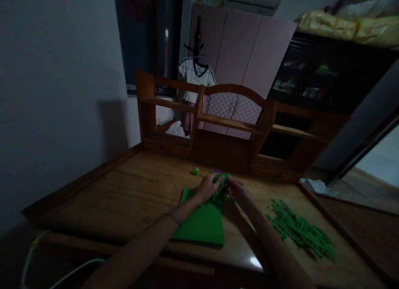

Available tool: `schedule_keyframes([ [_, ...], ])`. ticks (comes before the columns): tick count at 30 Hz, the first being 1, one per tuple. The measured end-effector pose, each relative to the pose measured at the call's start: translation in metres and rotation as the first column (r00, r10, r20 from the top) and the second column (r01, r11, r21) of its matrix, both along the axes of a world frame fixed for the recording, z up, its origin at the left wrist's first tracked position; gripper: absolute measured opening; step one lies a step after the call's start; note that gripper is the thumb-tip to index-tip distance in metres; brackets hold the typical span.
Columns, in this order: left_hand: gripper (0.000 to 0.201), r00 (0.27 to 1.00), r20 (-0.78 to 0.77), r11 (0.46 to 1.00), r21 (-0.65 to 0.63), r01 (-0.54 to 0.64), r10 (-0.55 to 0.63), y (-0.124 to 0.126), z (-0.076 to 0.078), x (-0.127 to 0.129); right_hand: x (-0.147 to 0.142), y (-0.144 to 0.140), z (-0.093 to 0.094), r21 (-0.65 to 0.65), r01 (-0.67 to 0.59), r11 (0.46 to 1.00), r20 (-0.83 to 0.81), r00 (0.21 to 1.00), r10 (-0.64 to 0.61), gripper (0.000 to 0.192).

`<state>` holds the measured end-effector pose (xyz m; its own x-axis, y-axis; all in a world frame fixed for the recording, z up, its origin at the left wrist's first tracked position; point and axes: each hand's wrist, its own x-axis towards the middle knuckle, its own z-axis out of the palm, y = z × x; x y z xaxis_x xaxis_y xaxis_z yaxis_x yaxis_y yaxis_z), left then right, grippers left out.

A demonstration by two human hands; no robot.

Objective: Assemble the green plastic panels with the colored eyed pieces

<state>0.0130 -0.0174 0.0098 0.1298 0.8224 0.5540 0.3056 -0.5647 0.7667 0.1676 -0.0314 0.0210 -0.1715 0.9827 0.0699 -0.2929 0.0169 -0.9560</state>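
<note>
A thick stack of green sheets [202, 224] lies on the wooden desk, with a pink edge at its left side. Over its far right corner, my left hand [209, 187] is closed on a bunch of thin green strips [220, 194]. My right hand [239, 190] meets it from the right, fingers bent around a small dark purple thing [228, 181] whose kind I cannot make out. Another bit of purple shows just beyond my left fingers. Below my right fingers sits a small bright green object [227, 197], partly hidden.
A loose pile of green strips [301, 231] is spread at the right of the desk [124, 193]. Near the back is a small green item with an eye-like spot [195, 171]. A wooden shelf unit [230, 122] borders the far edge. A white cable [77, 266] hangs at lower left.
</note>
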Motion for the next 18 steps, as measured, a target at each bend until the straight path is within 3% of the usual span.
schedule_keyframes([
  [8,0.034,0.998,-0.050,0.997,0.072,-0.038,0.042,0.002,-0.005,0.003,0.002,0.007,-0.008,0.003,0.092,0.996,0.039,0.995,-0.092,0.034],
  [13,0.034,0.997,-0.060,0.996,0.079,-0.049,0.054,0.001,-0.005,0.003,0.005,0.006,-0.007,-0.005,0.061,0.998,0.074,0.995,-0.061,0.033],
  [18,0.033,0.998,-0.039,0.995,0.084,-0.046,0.050,-0.001,0.000,0.001,0.009,-0.001,0.003,0.109,0.107,0.988,0.227,0.965,-0.130,0.032],
])
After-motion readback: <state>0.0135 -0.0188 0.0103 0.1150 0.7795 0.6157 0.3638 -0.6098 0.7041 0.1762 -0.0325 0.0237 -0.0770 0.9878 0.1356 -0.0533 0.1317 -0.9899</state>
